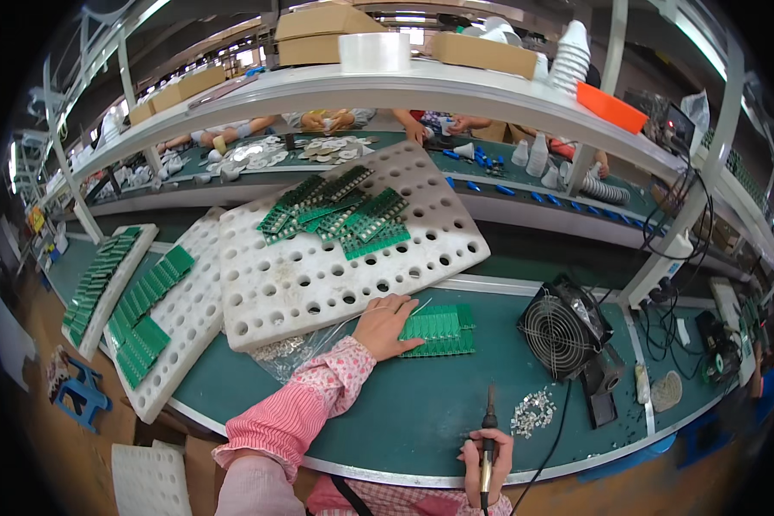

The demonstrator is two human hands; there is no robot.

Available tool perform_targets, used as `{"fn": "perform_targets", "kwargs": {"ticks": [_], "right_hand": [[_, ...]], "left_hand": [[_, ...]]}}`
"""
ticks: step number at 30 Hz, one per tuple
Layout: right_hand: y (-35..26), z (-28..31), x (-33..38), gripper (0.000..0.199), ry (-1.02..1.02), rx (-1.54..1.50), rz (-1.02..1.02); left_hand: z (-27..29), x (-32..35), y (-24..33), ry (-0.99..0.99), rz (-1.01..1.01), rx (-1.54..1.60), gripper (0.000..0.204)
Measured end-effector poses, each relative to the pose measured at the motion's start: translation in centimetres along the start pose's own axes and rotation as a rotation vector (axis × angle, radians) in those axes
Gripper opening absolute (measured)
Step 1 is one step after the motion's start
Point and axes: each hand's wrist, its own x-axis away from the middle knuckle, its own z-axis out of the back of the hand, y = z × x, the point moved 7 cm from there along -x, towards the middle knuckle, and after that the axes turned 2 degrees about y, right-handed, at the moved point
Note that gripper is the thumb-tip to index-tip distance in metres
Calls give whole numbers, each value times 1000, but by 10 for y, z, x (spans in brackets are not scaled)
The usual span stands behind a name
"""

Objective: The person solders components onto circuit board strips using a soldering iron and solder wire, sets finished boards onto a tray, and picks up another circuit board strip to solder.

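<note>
My left hand (385, 327) reaches forward to the left edge of a panel of green circuit boards (443, 331) lying flat on the bench. Its thumb touches the panel's edge, and a thin silvery solder wire (421, 306) sticks out by the fingers. Near the front edge, my right hand (488, 460) is wrapped round a soldering iron (488, 434), tip pointing up and away from me. To the right of the iron lies a small heap of tiny pale components (533, 413). The iron's tip is apart from both the panel and the heap.
A white perforated foam board (353, 284) carries several green boards (335, 211); more foam slabs (181, 314) with boards stand left. A black fan (563, 327) and a black holder (599, 396) are on the right. A shelf (387, 82) spans above. Co-workers' hands (443, 125) show behind.
</note>
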Motion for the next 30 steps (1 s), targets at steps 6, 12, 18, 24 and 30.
{"fn": "perform_targets", "kwargs": {"ticks": [6, 12, 18, 24, 30], "right_hand": [[-2, 1, 0, 21, -6, 60, 65], [-4, 4, 2, 19, 38, -56, 19], [-8, 15, 12, 19, 82, -29, 27], [-32, 1, 0, 38, 71, 358, 297], [-30, -19, -7, 47, -45, 516, 253]], "left_hand": [[7, -9, 16, -135, -62, -167, 72], [22, -9, 30, -24, -71, -423, 73], [62, 36, 56, 63, -181, -238, 75], [30, 94, 122, -289, -691, -143, 80], [72, 92, 122, -163, -497, -22, 52]]}}
